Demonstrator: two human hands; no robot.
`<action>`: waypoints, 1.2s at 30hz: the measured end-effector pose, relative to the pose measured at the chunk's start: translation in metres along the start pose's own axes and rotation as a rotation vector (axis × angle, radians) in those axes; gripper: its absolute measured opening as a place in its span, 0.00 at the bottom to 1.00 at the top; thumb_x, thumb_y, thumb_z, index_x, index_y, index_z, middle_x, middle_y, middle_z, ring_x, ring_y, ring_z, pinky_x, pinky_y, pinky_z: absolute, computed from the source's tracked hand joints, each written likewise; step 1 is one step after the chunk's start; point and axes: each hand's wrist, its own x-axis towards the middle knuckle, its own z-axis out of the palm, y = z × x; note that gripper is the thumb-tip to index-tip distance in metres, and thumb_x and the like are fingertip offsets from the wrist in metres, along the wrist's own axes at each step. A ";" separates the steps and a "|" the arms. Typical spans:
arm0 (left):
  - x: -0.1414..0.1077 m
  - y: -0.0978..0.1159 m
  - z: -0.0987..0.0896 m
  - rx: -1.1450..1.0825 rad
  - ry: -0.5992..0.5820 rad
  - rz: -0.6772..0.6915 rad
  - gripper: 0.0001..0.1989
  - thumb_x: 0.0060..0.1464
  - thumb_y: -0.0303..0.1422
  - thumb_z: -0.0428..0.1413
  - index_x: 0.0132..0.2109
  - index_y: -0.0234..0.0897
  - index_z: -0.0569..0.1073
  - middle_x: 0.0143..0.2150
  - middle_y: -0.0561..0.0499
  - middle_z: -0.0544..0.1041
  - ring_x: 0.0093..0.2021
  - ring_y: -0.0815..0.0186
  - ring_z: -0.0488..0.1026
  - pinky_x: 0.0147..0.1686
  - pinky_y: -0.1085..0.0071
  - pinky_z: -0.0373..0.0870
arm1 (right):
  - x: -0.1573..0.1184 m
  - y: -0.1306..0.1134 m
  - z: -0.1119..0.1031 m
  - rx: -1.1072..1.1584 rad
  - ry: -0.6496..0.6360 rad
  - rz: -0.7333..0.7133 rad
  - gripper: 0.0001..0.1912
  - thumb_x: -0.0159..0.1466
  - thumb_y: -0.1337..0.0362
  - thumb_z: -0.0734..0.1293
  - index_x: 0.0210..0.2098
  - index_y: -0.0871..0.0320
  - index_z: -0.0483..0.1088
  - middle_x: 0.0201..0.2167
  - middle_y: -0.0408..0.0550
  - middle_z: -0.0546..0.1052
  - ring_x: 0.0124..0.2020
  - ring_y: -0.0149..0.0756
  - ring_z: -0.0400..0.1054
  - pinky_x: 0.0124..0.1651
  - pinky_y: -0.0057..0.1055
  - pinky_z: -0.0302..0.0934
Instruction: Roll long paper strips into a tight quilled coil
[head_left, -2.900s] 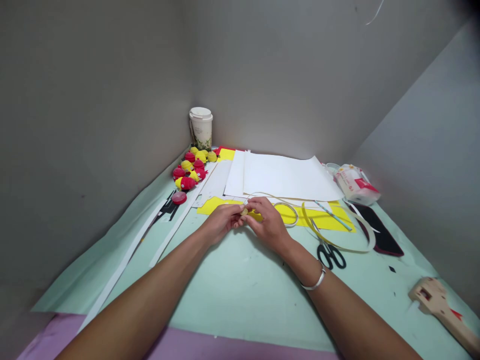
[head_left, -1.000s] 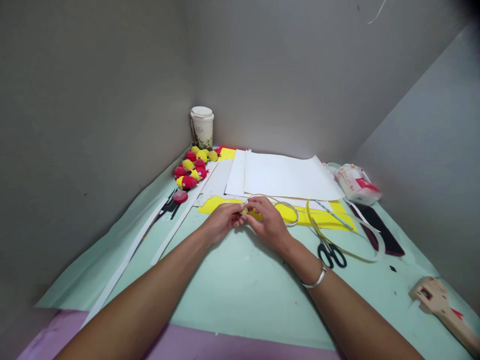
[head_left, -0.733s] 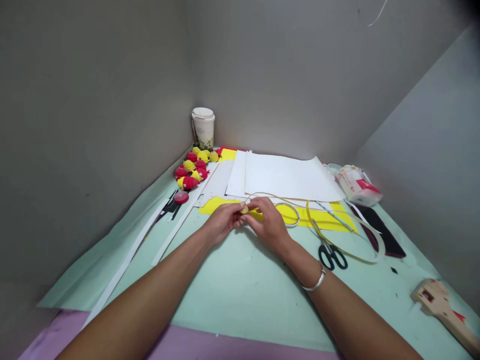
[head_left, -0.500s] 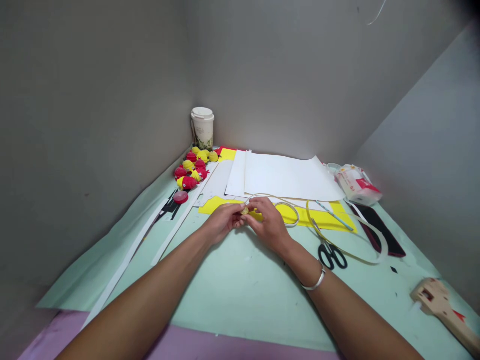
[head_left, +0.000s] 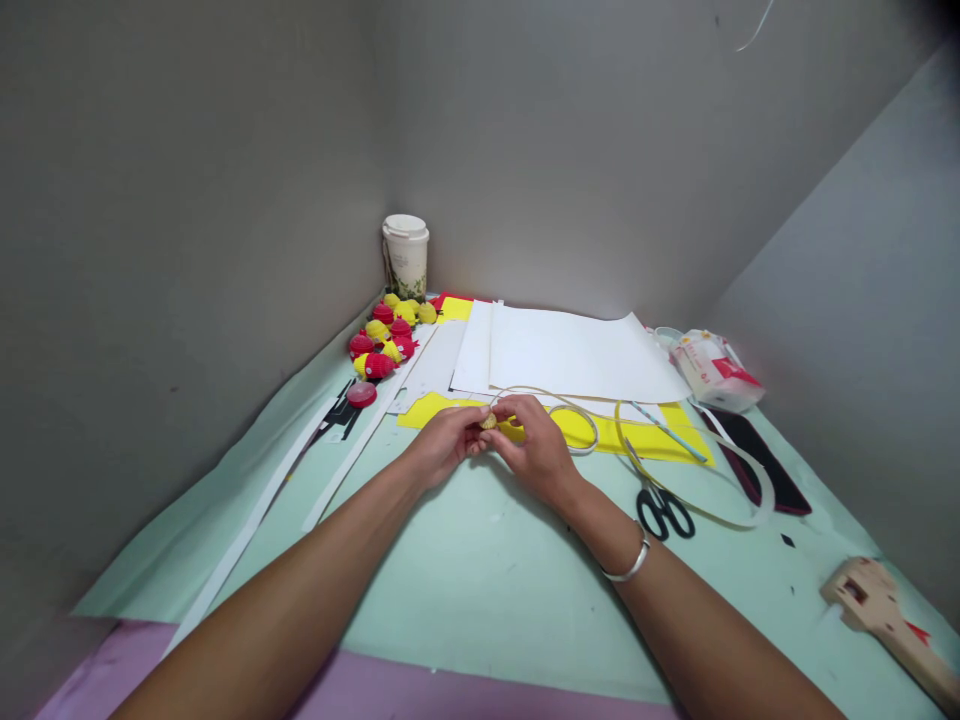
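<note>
Both hands meet over the middle of the table around a small yellowish coil point(head_left: 489, 422). My left hand point(head_left: 444, 445) pinches it from the left between thumb and fingers. From the right, my right hand point(head_left: 538, 450) has closed fingers on the coil and on a thin pale strip point(head_left: 705, 428) that runs off to the right in loops. Under and behind the hands lies a yellow sheet point(head_left: 427, 409). Black-handled scissors point(head_left: 660, 505) rest right of my right hand, beneath part of the strip.
White sheets point(head_left: 577, 350) lie behind the hands. Red and yellow paper pieces point(head_left: 377, 364) and a lidded cup point(head_left: 406, 255) stand back left. To the right are a tissue pack point(head_left: 714, 368), a dark phone point(head_left: 772, 470) and a glue gun point(head_left: 877, 605). Long white strips point(head_left: 255, 520) cross the left side.
The coil has turned slightly between the fingers. Both hands and the objects around them are nearly where they were.
</note>
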 end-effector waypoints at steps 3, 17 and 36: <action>0.000 0.000 0.000 -0.002 0.000 -0.005 0.08 0.51 0.32 0.58 0.30 0.30 0.72 0.25 0.51 0.69 0.24 0.73 0.65 0.23 0.77 0.61 | 0.000 0.000 0.001 -0.002 0.012 0.004 0.08 0.60 0.66 0.69 0.39 0.55 0.69 0.40 0.50 0.72 0.45 0.40 0.67 0.45 0.37 0.67; 0.001 -0.002 -0.002 0.016 0.003 0.004 0.09 0.50 0.33 0.59 0.33 0.29 0.75 0.25 0.51 0.70 0.24 0.73 0.66 0.24 0.77 0.61 | 0.001 -0.001 -0.002 0.033 -0.025 -0.026 0.10 0.60 0.69 0.67 0.42 0.56 0.70 0.44 0.51 0.71 0.43 0.38 0.68 0.47 0.36 0.66; 0.000 0.000 -0.002 0.015 0.004 -0.010 0.08 0.50 0.33 0.59 0.33 0.29 0.74 0.25 0.50 0.71 0.24 0.72 0.66 0.24 0.76 0.61 | 0.000 0.001 -0.001 0.015 -0.003 -0.032 0.09 0.61 0.66 0.67 0.42 0.55 0.70 0.44 0.52 0.71 0.42 0.38 0.69 0.46 0.36 0.67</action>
